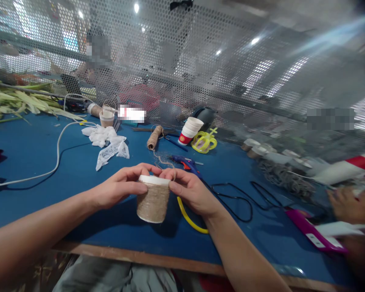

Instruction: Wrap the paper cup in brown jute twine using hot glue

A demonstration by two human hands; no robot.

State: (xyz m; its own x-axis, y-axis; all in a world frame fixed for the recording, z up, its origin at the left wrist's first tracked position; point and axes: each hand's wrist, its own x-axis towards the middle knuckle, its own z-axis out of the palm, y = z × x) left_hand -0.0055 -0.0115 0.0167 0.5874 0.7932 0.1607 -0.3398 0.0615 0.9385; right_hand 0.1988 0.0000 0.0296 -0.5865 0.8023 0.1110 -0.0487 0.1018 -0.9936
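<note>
Between my two hands, just above the table's front part, is a paper cup (153,202) wound with brown twine, its white rim left bare and tilted a little. My left hand (126,182) grips it from the left, thumb on the side below the rim. On the right, my right hand (187,188) closes on the rim and the twine strand there, fingers partly hidden behind the cup. That strand runs back to a spool of jute twine (154,138) lying on the table. A blue glue gun (187,164) lies just beyond my right hand.
Stacked paper cups (190,132) and a yellow crown-shaped piece (204,142) stand at the back. White plastic bags (106,140) lie left of the spool. A yellow tube (190,221), black cord (237,198) and purple power strip (314,231) lie rightward. A co-worker's hand (351,205) is far right.
</note>
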